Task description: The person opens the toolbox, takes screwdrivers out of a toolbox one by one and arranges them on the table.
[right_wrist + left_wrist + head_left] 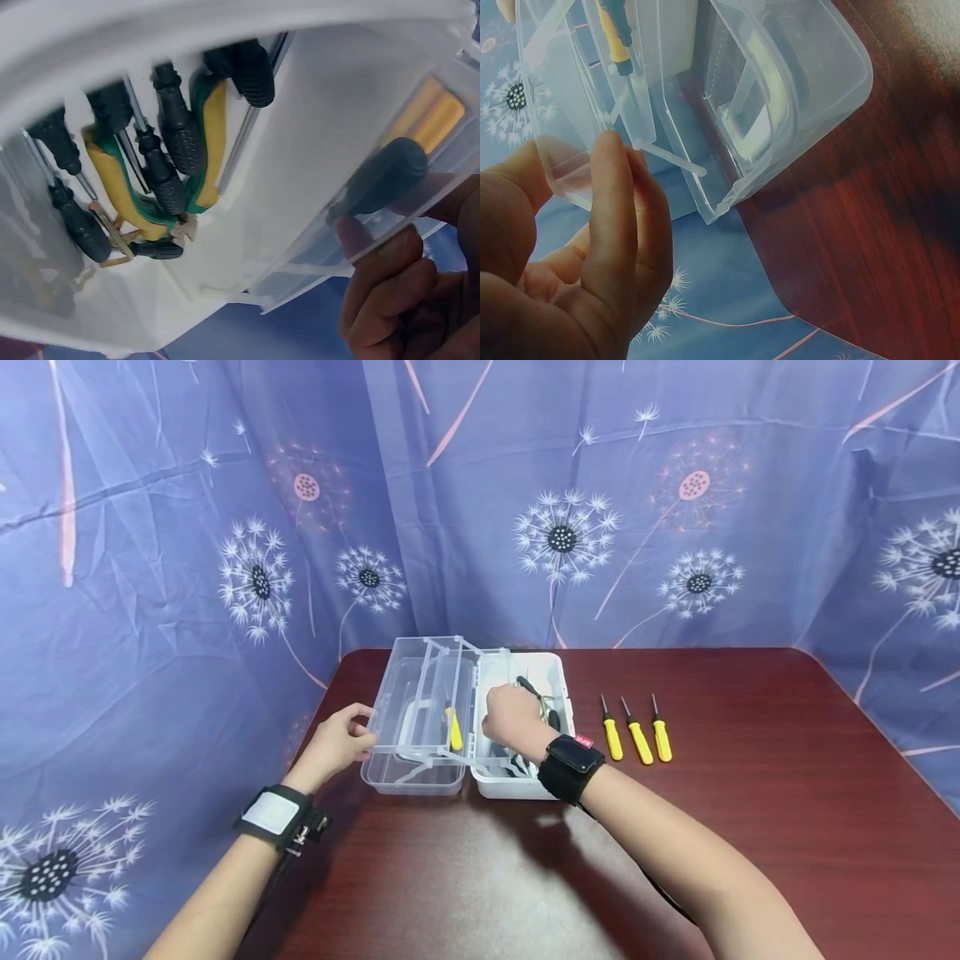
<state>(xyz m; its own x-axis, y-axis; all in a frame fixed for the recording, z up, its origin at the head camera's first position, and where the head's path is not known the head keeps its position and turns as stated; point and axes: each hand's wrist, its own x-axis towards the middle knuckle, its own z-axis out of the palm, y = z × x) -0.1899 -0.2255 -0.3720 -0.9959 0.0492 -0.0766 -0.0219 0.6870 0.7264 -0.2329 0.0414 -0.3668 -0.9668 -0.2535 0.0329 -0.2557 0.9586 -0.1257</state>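
Three screwdrivers (636,738) head-only, pliers (161,187) wrist-only

Three yellow screwdrivers (635,737), maroon table (750,827), dandelion-print backdrop (187,527)

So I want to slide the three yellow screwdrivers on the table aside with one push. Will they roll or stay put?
The screwdrivers look apt to roll: their handles seem rounded and the table looks smooth and glossy. They lie side by side but apart, so one push would probably scatter them unevenly. They look small and stiff, likely light enough to skid.
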